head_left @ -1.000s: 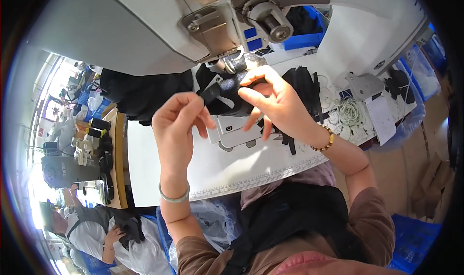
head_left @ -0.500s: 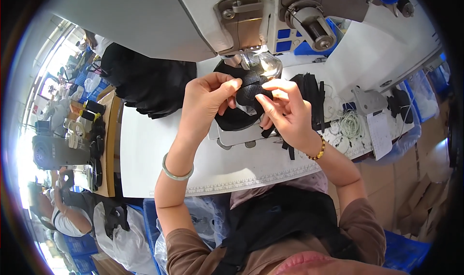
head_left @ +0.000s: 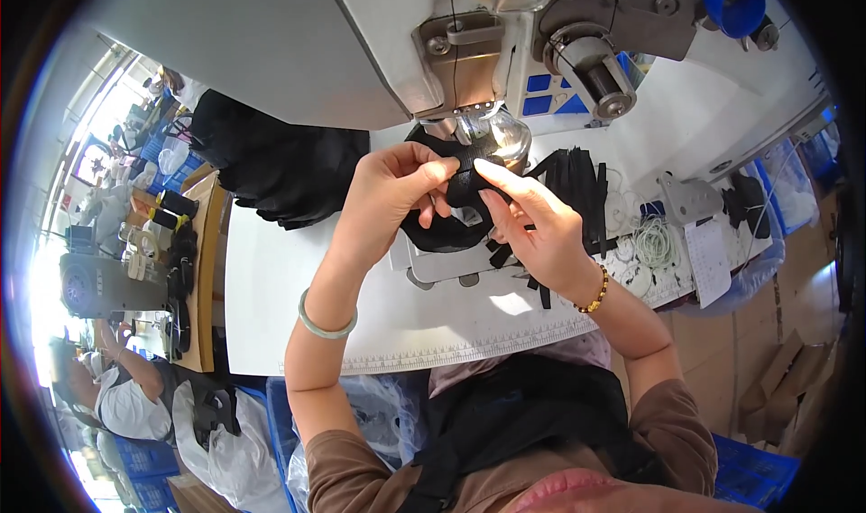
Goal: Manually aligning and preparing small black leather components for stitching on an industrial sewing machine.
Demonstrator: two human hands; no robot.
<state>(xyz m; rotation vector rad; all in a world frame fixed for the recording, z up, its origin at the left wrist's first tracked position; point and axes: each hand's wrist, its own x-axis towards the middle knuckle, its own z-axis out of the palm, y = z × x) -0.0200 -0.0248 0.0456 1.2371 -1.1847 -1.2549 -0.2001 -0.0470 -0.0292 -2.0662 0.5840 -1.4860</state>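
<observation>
1. Gripping a black fabric piece [head_left: 460, 188] from the left side: left hand [head_left: 388, 197], fingers closed over the upper edge, pale green bangle [head_left: 327, 319] on the wrist.
2. Pinching the same fabric piece from the right side: right hand [head_left: 537, 224], index finger extended along the top of the fabric, thumb beneath, beaded bracelet [head_left: 595, 292] on the wrist.
3. Held raised above the white worktop [head_left: 298, 287], directly below the head of the sewing machine [head_left: 469, 53] and just in front of its small lamp [head_left: 501, 134].
4. Lying beneath the hands on the machine bed: a larger dark fabric shape [head_left: 442, 233], partly hidden by fingers.
5. Stacked to the right of the right hand: black straps [head_left: 573, 179], several ends trailing over the worktop.
6. Placed further right: coiled white cord [head_left: 654, 242] beside a paper sheet [head_left: 708, 260].
7. Piled at the left rear of the worktop: black cloth [head_left: 280, 166].
8. Seated at lower left, apart from the hands: another person [head_left: 117, 396] at a separate machine.
</observation>
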